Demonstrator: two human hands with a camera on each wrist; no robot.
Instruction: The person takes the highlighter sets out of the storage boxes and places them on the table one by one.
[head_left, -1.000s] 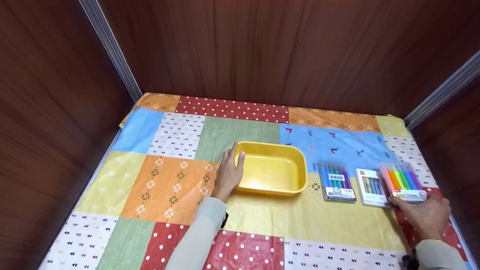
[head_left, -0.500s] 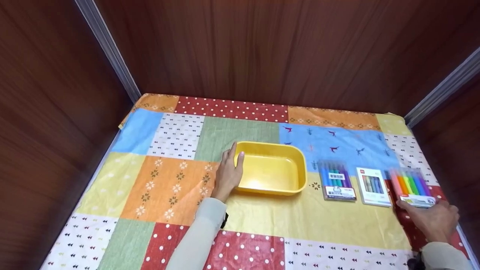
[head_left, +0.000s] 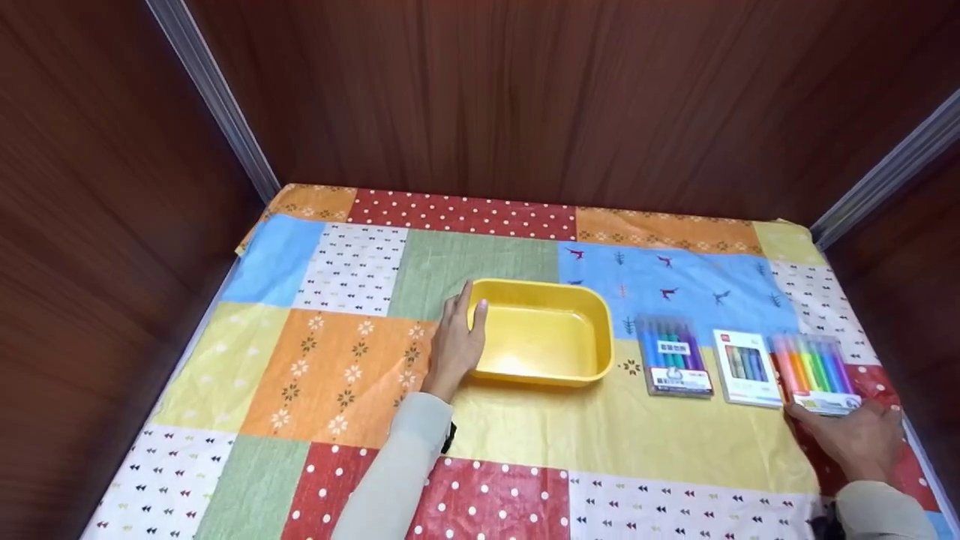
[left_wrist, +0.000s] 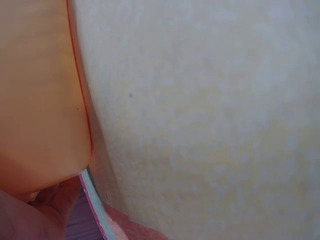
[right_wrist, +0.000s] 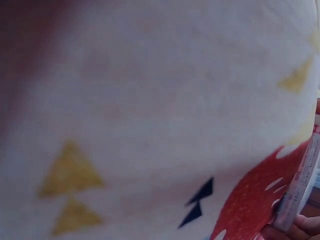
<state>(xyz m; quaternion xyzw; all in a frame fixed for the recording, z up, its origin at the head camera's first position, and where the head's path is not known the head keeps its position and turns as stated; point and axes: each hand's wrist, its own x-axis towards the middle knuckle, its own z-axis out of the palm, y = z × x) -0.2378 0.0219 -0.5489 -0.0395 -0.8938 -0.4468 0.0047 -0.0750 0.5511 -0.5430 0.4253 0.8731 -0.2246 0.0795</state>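
Observation:
In the head view, a yellow plastic basin point(head_left: 536, 341) stands at the table's middle. My left hand point(head_left: 456, 341) grips its left rim, thumb over the inner side and fingers along the outside. At the right, my right hand point(head_left: 855, 442) holds the near end of a clear pack of coloured markers point(head_left: 816, 367), thumb at its left corner. A white box of pens point(head_left: 746, 367) lies just left of that pack. Further left lies another clear pack of blue, green and purple markers point(head_left: 673, 356). The right wrist view catches the held pack's edge point(right_wrist: 300, 185) with fingertips point(right_wrist: 300, 227) against it.
A patchwork tablecloth point(head_left: 352, 375) covers the table. Brown wood-grain panels point(head_left: 487, 97) stand behind it and at both sides, with metal strips point(head_left: 217, 97) at the corners. The table's right edge runs close beside my right hand.
My right hand has moved the pack of coloured markers slightly rightward and nearer, so it lies beside the white box. My left hand and the basin have stayed in place.

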